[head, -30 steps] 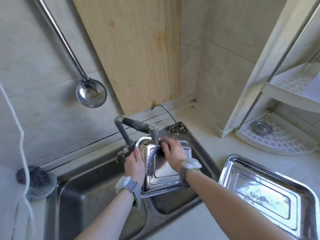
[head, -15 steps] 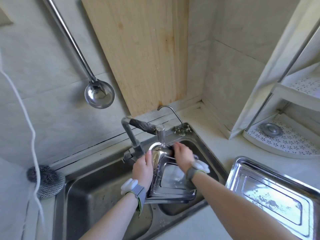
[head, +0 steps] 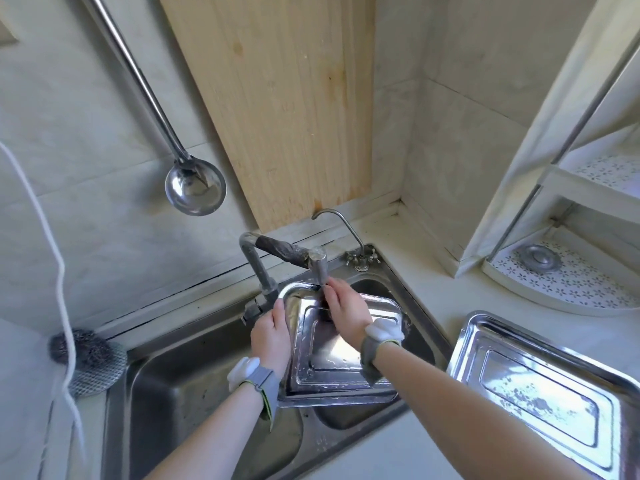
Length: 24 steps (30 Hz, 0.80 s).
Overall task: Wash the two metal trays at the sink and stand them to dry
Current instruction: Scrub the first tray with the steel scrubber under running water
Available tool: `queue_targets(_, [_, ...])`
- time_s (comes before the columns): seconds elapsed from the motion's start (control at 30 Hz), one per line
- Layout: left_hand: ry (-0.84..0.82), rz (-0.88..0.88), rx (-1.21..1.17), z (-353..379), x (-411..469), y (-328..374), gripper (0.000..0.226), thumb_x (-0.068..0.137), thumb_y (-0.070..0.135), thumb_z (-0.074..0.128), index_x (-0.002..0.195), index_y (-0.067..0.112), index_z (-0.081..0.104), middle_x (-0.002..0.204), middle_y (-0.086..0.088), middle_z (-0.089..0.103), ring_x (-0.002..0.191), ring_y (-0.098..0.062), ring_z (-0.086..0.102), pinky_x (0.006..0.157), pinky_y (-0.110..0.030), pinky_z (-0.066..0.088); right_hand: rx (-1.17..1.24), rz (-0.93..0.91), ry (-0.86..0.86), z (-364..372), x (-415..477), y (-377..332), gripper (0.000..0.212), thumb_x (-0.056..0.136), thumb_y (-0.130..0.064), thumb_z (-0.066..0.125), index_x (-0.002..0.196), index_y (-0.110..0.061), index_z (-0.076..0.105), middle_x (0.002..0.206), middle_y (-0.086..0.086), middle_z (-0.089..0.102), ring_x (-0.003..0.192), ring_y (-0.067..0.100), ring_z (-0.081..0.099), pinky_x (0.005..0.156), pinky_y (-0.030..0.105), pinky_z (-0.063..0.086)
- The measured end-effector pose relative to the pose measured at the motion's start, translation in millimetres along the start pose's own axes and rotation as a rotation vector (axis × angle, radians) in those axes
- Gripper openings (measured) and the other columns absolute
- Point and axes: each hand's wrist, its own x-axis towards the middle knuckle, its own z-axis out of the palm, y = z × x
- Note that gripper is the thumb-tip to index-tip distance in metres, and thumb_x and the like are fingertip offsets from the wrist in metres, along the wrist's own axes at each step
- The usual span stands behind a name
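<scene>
Pale tiles and a wooden board [head: 287, 116] back the steel double sink [head: 194, 393], where one metal tray [head: 346, 398] leans tilted over the right basin, its far corner raised under the tap spout [head: 320, 268]. Your left hand [head: 272, 337] grips the tray's left rim. Your right hand [head: 346, 317] lies on the tray's wet inner face just below the spout, fingers curled on a small dark pad [head: 325, 306]. The second metal tray [head: 464, 341] lies flat on the counter [head: 426, 289] right of the sink, flecked inside. A ladle [head: 195, 187] hangs on the wall, and a steel-wool ball [head: 86, 355] sits at the sink's left corner
</scene>
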Motion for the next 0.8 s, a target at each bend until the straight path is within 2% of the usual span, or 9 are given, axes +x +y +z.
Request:
queue_targets(0.1, [-0.013,0.030,0.021,-3,-4,-4,0.056,0.101,0.039,0.034,0.052,0.012,0.032,0.048,-0.001,0.037,0.049,-0.021,0.036,0.055,-0.034,0.028,-0.131,0.317,0.026,-17,7,30,0.036,0.099,-0.036,0.031,0.117,-0.024,0.060,0.120,0.009,0.065,0.112,0.033,0.059,0.095,0.037,0.045])
queue_targets(0.17, [-0.029,0.043,0.045,2,-3,-1,0.057,0.100,0.042,0.033,0.051,0.014,0.035,0.048,-0.002,0.041,0.051,-0.025,0.040,0.056,-0.034,0.031,-0.062,0.126,0.011,0,3,3,0.032,0.102,-0.027,0.034,0.113,-0.012,0.059,0.112,0.012,0.064,0.104,0.031,0.059,0.089,0.036,0.046])
queue_targets(0.27, [-0.006,0.031,0.027,3,-2,2,0.056,0.101,0.039,0.034,0.050,0.015,0.035,0.049,-0.001,0.040,0.052,-0.026,0.038,0.057,-0.033,0.030,0.025,-0.064,-0.023,12,-2,-15,0.032,0.103,-0.027,0.034,0.116,-0.012,0.059,0.108,0.008,0.065,0.100,0.026,0.058,0.088,0.039,0.047])
queue_targets(0.4, [0.007,0.056,0.013,-11,-2,-2,0.057,0.101,0.039,0.034,0.049,0.014,0.033,0.047,-0.002,0.039,0.049,-0.022,0.038,0.057,-0.034,0.031,-0.176,0.274,0.021,-25,9,38,0.035,0.102,-0.026,0.033,0.126,-0.022,0.057,0.130,0.007,0.060,0.122,0.029,0.053,0.100,0.033,0.040])
queue_targets(0.57, [-0.019,0.104,0.076,-1,-2,6,0.056,0.100,0.042,0.034,0.050,0.018,0.037,0.049,-0.002,0.043,0.054,-0.027,0.042,0.057,-0.034,0.033,0.066,-0.079,-0.033,10,-4,-12,0.025,0.102,-0.020,0.036,0.110,-0.009,0.058,0.102,0.005,0.061,0.095,0.022,0.056,0.084,0.032,0.042])
queue_targets(0.63, [0.018,0.096,0.044,-9,-1,4,0.056,0.101,0.037,0.035,0.050,0.014,0.038,0.048,-0.003,0.042,0.052,-0.025,0.041,0.055,-0.035,0.030,0.004,-0.018,-0.008,-4,4,8,0.031,0.103,-0.020,0.035,0.122,-0.011,0.057,0.120,0.011,0.061,0.115,0.026,0.053,0.099,0.036,0.040])
queue_targets(0.7, [0.005,0.116,0.038,-15,-3,2,0.057,0.101,0.036,0.035,0.049,0.014,0.038,0.047,-0.002,0.041,0.048,-0.020,0.040,0.052,-0.033,0.030,-0.164,0.234,0.018,-20,6,38,0.037,0.103,-0.019,0.033,0.129,-0.004,0.053,0.131,0.017,0.056,0.127,0.032,0.045,0.105,0.036,0.035])
queue_targets(0.73, [-0.014,0.129,0.056,-14,-5,2,0.057,0.101,0.038,0.035,0.049,0.015,0.038,0.047,-0.001,0.041,0.047,-0.019,0.040,0.052,-0.033,0.030,-0.207,0.293,0.023,-19,3,39,0.036,0.102,-0.018,0.033,0.126,-0.002,0.054,0.129,0.019,0.057,0.125,0.035,0.045,0.102,0.037,0.036])
queue_targets(0.8, [-0.036,0.129,0.097,-6,-6,4,0.057,0.100,0.042,0.034,0.049,0.016,0.037,0.048,-0.002,0.042,0.050,-0.025,0.043,0.055,-0.032,0.033,-0.085,0.135,0.008,-3,-4,11,0.030,0.102,-0.018,0.035,0.117,-0.004,0.058,0.116,0.016,0.061,0.111,0.033,0.054,0.093,0.036,0.040])
